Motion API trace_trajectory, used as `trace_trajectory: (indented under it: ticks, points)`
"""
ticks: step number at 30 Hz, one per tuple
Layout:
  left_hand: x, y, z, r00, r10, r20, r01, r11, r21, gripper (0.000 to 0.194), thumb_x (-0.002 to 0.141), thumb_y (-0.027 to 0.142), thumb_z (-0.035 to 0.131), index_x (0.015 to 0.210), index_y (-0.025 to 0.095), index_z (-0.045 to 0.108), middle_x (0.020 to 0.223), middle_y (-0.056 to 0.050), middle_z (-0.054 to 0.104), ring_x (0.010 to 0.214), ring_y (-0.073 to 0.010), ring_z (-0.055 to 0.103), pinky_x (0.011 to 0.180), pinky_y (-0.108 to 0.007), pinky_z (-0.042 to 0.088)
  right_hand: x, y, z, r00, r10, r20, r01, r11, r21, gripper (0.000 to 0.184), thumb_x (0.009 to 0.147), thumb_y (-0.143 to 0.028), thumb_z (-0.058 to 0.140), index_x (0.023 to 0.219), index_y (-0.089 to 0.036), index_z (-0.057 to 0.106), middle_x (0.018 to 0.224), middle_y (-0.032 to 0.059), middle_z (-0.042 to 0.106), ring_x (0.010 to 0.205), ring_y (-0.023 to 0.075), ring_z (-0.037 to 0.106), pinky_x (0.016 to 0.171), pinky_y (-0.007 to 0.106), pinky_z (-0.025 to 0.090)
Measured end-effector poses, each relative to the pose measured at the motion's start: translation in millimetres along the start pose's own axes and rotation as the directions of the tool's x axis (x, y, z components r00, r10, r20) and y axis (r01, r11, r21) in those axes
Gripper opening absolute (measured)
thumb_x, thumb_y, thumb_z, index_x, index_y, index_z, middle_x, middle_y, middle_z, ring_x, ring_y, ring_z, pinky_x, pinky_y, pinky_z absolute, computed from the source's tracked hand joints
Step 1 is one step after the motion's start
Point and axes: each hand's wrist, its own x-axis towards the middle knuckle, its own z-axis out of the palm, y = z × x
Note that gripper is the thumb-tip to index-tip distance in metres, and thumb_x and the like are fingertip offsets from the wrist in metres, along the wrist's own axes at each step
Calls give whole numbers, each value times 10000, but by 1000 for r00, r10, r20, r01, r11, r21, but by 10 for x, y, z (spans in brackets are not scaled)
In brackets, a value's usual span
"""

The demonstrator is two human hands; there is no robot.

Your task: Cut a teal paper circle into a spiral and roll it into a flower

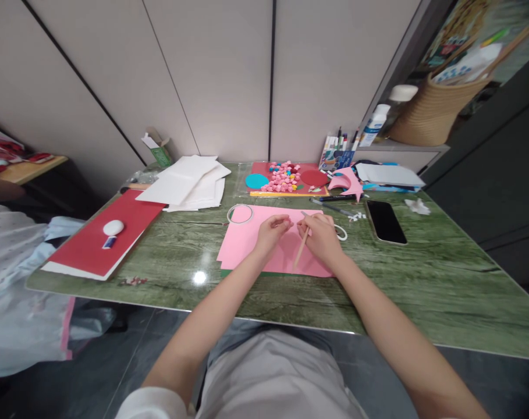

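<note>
right hand (320,235) pinches a slim tan stick (302,247), tilted over flat pink paper (247,238); left hand's (273,233) fingertips nearly close.

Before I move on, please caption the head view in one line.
Left hand beside right hand, which holds a thin stick, above pink paper on a green table.

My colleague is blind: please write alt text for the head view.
A person's bare left hand and right hand work above pink paper on a green wood-grain table, the right holding a thin beige stick. Small pink pieces lie behind.
</note>
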Motion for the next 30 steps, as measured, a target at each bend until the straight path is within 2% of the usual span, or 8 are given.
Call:
trace_trajectory:
  ticks: [7,14,18,22,25,27,30]
  points:
    - [-10,28,-35,999,30,-32,-25,989,143,309,574,258,695,855,172,600,760,-37,637,715,-126,581,704,-273,412,1,-7,-4,1000,-4,-7,4,1000,3,119,762,-173,449,650,-189,485,640,20,555,747,173,468,755,301,269]
    - [36,84,-71,993,48,-106,-36,993,114,328,555,219,704,841,168,553,717,-41,644,703,-132,590,716,-277,404,3,-15,-12,1000,-9,1,9,1000,-10,132,780,-187,443,657,-187,492,659,24,568,761,169,474,750,293,270]
    - [13,78,-65,992,79,-100,-69,992,101,321,555,198,693,838,169,545,682,-19,626,708,-128,591,724,-273,404,5,-27,-15,1000,-10,-1,10,1000,6,134,779,-186,445,652,-188,489,668,29,573,760,173,473,743,292,272]
    - [15,60,-64,983,145,-108,-127,979,157,293,576,206,673,840,167,553,705,-25,625,724,-131,585,739,-284,409,5,-26,-5,1000,5,3,-5,1000,13,134,776,-178,447,649,-188,489,689,33,588,758,175,478,751,301,272]
    - [242,97,-78,969,172,-179,-133,969,210,297,588,211,664,865,159,569,739,-35,626,730,-131,574,743,-292,413,5,-2,25,1000,27,4,-27,999,26,131,773,-171,450,649,-187,491,689,33,597,758,175,489,761,305,275]
    - [543,174,-80,972,168,-166,-119,956,270,279,590,210,663,853,150,592,727,-42,623,705,-134,566,736,-303,418,5,15,51,999,32,15,-33,999,37,127,772,-172,457,650,-188,488,686,32,599,760,178,496,768,310,279]
    - [1085,351,-62,951,281,-130,-209,893,399,191,545,146,680,727,146,622,763,-62,633,757,-158,562,775,-309,414,4,23,71,999,28,46,-30,999,43,140,769,-160,462,634,-189,479,657,29,590,746,181,500,754,311,289]
